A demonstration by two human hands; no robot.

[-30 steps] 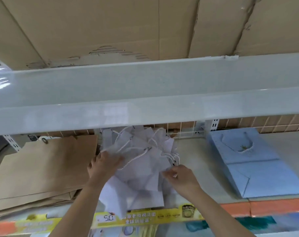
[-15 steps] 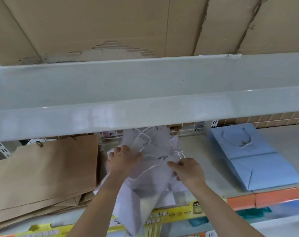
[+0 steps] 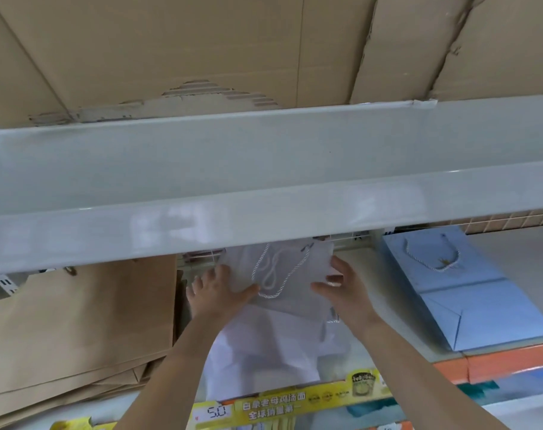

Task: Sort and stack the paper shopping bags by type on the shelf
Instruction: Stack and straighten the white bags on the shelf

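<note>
While the shelf carries three kinds of bags, the brown paper bags lie stacked at its left end and the blue bag lies flat toward its right end. Between them, the white bags reach from the back wire to the front edge, some corners hanging over it. Both the left hand and the right hand lie wide and flat, pressing the pile's sides. I think the loose cord handles could snag, and uneven pressure may slide lower bags off the front edge.

2 hands, 1 blue bag.
</note>
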